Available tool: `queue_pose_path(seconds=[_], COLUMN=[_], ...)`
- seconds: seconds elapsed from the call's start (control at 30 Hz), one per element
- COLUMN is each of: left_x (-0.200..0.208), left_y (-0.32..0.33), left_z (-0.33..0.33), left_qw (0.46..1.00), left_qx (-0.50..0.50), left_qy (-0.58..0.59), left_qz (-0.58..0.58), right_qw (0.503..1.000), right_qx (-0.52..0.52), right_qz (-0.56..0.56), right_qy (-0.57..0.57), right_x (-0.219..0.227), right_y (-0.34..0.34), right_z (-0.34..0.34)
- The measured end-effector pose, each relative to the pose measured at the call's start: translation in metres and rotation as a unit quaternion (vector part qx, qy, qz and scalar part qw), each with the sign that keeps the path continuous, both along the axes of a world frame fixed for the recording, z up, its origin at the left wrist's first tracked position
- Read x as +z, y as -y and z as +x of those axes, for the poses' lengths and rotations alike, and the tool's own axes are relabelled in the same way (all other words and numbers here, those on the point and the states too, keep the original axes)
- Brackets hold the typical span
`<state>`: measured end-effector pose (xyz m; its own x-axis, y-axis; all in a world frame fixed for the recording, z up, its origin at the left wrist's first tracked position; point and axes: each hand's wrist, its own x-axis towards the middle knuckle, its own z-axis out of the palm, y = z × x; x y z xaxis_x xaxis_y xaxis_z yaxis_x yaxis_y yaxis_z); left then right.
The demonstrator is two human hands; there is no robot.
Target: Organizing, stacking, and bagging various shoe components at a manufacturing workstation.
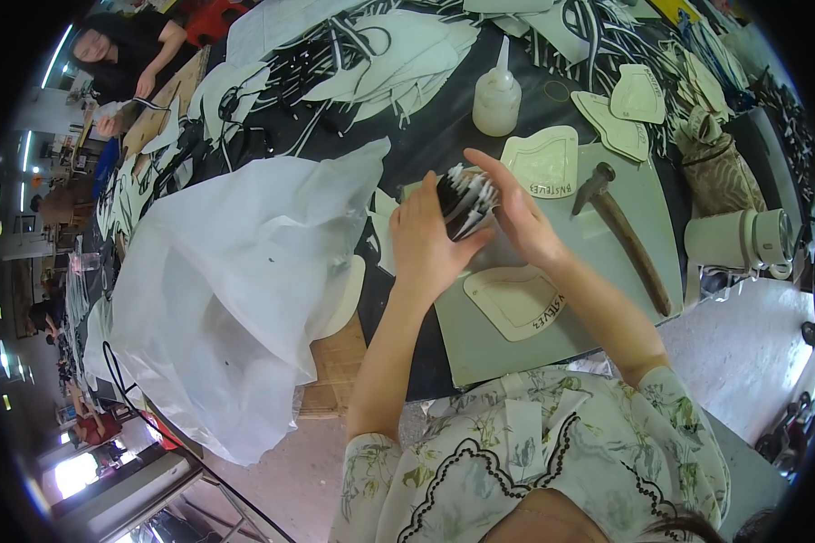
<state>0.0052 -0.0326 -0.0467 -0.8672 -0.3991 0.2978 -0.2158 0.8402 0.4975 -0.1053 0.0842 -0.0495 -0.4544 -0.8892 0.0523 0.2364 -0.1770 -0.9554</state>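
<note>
Bundle of black-and-white strips [467,201]: it is raised in front of the person's chest, above the far left part of the mat [627,288], squeezed between the two hands. The left hand [422,226] closes along its left side, with the thumb reaching across the near side; the right hand [522,220] cups its right side, the index finger stretched toward the far end. Both sets of fingers are narrow around this one bundle, and neither hand is clearly nearer, since both touch it. The white strip ends face up and lean a little toward the right hand; how far the long axis runs down between the palms is hidden, and the strips are packed too tightly to count.

Around it on the desk [440,136], counted: one hammer [620,231] to the right of the right hand, its head away from the person; one squeeze bottle [497,100], upright beyond the hands; one rubber band [557,91]; and one pale lidded flask [735,241] at the right edge. At least four cream templates [516,303] show on and beside the mat; overlaps may hide more. One large plastic sheet [235,299] spreads to the left, just above one piece of cardboard [337,369]. The white cut pieces [398,63] at the far side lie in heaps that cannot be counted.
</note>
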Motion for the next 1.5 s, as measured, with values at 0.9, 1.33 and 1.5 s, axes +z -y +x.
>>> queue_pose_path(seconds=[0.9,1.33,1.5], left_x=[-0.005,0.037,0.019], left_y=[0.051,-0.005,-0.005], left_z=[0.071,0.022,0.028], left_qw=[0.914,0.921,0.875], left_qx=[0.036,0.011,-0.028], left_qy=[-0.107,-0.227,-0.134], left_qz=[0.390,0.315,0.465], right_qw=[0.986,0.989,0.993], right_qx=[-0.108,0.071,-0.018], right_qz=[0.031,-0.061,0.031], right_qy=[0.120,0.111,0.110], right_x=[-0.009,0.018,0.008], right_y=[-0.007,-0.004,-0.009], right_z=[-0.003,0.004,0.002])
